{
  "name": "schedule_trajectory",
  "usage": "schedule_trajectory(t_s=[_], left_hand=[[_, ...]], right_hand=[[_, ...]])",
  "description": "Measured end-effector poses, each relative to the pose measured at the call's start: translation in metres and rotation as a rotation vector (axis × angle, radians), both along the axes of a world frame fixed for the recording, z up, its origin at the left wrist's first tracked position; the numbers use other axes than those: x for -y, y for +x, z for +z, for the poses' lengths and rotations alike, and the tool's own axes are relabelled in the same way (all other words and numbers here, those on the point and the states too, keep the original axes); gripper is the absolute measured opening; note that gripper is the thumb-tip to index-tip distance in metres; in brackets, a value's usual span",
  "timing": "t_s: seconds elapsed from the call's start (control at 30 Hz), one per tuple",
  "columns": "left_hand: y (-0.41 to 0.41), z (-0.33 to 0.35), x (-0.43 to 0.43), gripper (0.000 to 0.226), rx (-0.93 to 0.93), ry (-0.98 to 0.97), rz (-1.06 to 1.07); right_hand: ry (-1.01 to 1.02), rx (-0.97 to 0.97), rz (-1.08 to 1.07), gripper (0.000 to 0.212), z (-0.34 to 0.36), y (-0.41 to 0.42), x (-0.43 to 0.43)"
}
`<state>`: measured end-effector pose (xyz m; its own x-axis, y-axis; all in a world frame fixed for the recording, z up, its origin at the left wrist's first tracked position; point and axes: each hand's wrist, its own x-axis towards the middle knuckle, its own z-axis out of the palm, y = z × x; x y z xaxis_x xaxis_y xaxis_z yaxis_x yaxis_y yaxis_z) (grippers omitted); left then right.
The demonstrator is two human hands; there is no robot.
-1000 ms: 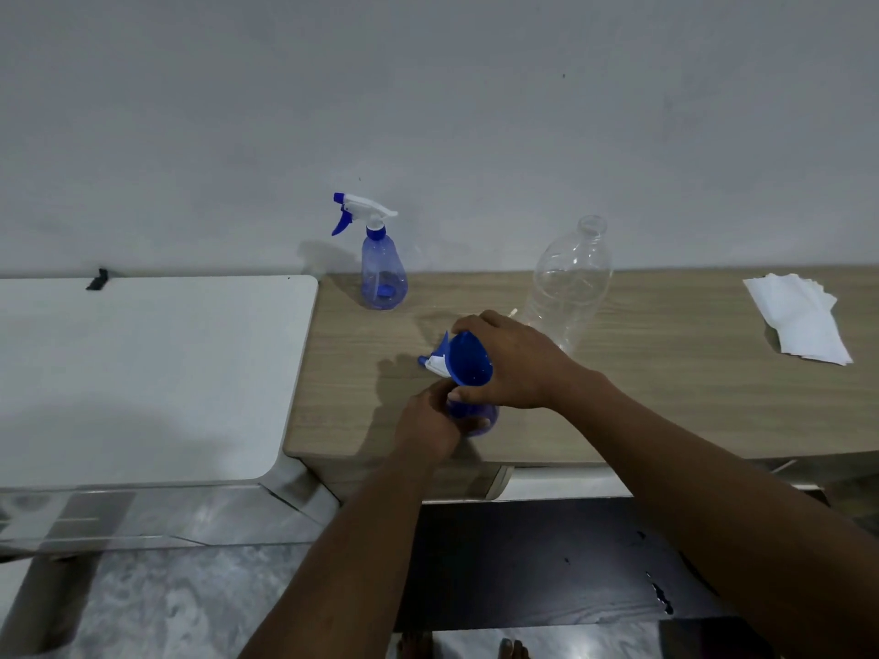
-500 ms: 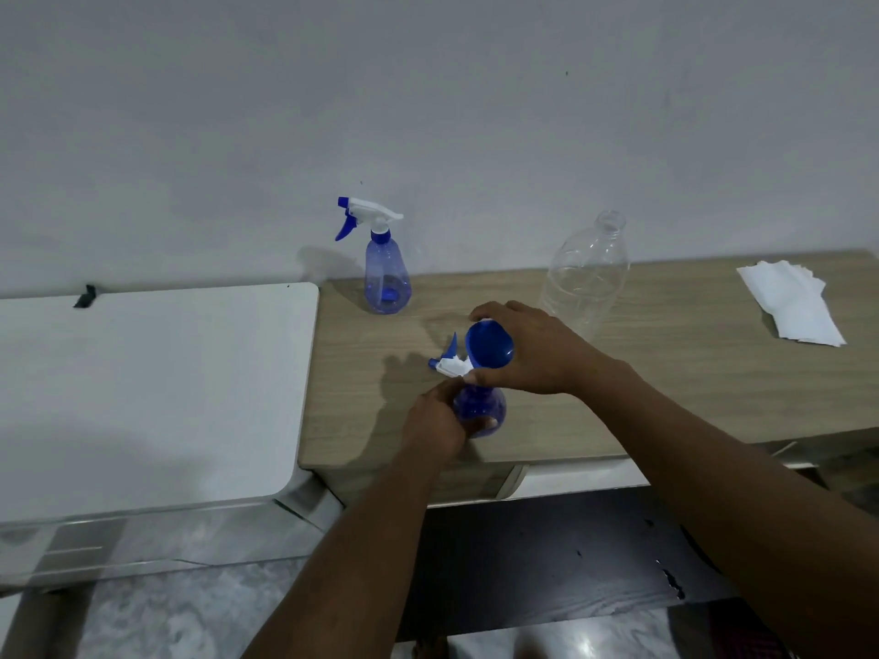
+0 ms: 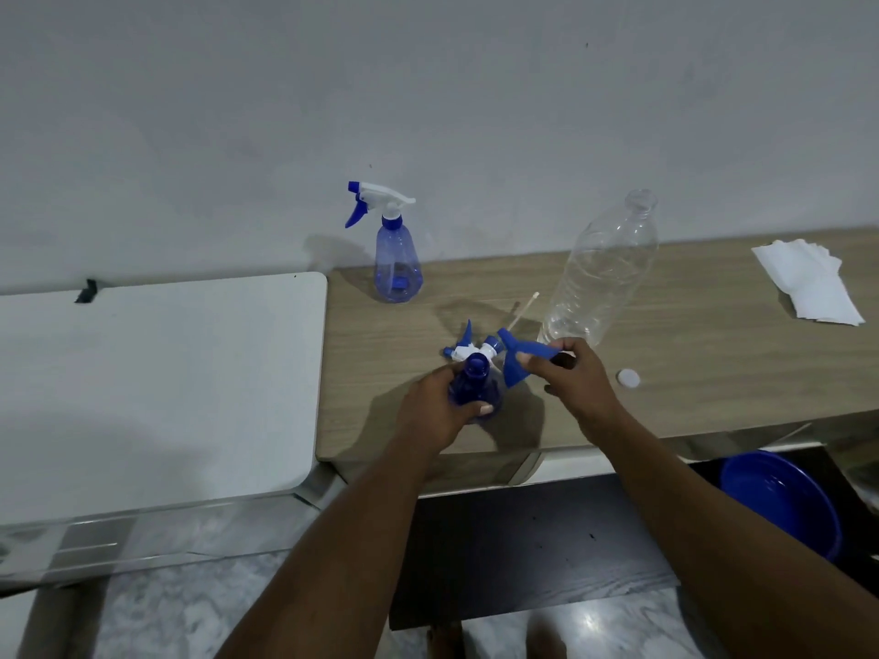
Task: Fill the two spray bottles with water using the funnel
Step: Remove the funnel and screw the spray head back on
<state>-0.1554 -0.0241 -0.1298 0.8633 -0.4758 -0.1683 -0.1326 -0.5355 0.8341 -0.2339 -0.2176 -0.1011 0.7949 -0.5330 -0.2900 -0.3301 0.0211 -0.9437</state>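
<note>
Pinching the funnel (image 3: 518, 360) tilted, the right hand (image 3: 578, 380) may miss the spray bottle (image 3: 472, 392) neck. The left hand (image 3: 435, 406) grips it near the counter (image 3: 689, 373) front edge, where a knock could tip it.

The left hand (image 3: 437, 406) covers most of the near spray bottle (image 3: 475, 387), so no telling the water level. The funnel (image 3: 516, 366) spout vanishes inside the right hand (image 3: 578, 378). The blue basin (image 3: 780, 497), lower right, sits half behind the right forearm (image 3: 689, 492), and the wooden table (image 3: 713, 373) runs off the right edge.

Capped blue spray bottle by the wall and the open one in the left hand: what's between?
Head view: the detached white-and-blue trigger head lies on the wooden table just behind the open blue bottle; rest bare.
</note>
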Motion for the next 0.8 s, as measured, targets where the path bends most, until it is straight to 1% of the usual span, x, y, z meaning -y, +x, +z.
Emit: schedule_trajectory(t_s=[0.07,0.1,0.23,0.3,0.37,0.43,0.53,0.6,0.67,0.73,0.8], left_hand=[[0.001,-0.001,-0.001,0.066,0.001,-0.004,0.002],[0.001,-0.001,-0.002,0.066,0.000,-0.002,0.002],[0.003,-0.002,-0.005,0.067,-0.010,0.003,0.013],[0.006,-0.003,-0.009,0.067,0.000,0.009,0.012],[0.008,-0.002,-0.012,0.067,0.005,0.009,0.010],[0.010,-0.001,-0.015,0.067,0.001,0.012,0.016],[0.012,-0.002,-0.021,0.065,0.011,0.011,0.037],[0.014,-0.003,-0.026,0.065,0.023,0.018,0.044],[0.016,-0.004,-0.033,0.064,0.030,0.017,0.055],[0.017,-0.004,-0.039,0.063,0.040,0.014,0.069],[0.017,-0.004,-0.044,0.064,0.043,0.021,0.073]], right_hand=[[-0.109,0.035,-0.095,0.053,-0.015,-0.006,-0.005],[-0.181,0.024,-0.106,0.056,-0.023,-0.010,-0.007],[-0.388,-0.121,-0.020,0.066,-0.050,-0.026,-0.008],[-0.533,-0.202,0.032,0.064,-0.059,-0.029,-0.005],[-0.687,-0.236,0.063,0.061,-0.062,-0.031,-0.005],[-0.824,-0.206,0.054,0.060,-0.057,-0.031,-0.008],[-1.032,-0.012,0.076,0.049,-0.037,-0.015,-0.017],[-1.136,0.089,0.164,0.040,-0.022,0.009,-0.023],[-1.161,0.070,0.301,0.038,-0.011,0.038,-0.028],[-1.129,-0.071,0.478,0.044,-0.007,0.062,-0.032],[-1.168,-0.263,0.623,0.052,-0.009,0.080,-0.033]])
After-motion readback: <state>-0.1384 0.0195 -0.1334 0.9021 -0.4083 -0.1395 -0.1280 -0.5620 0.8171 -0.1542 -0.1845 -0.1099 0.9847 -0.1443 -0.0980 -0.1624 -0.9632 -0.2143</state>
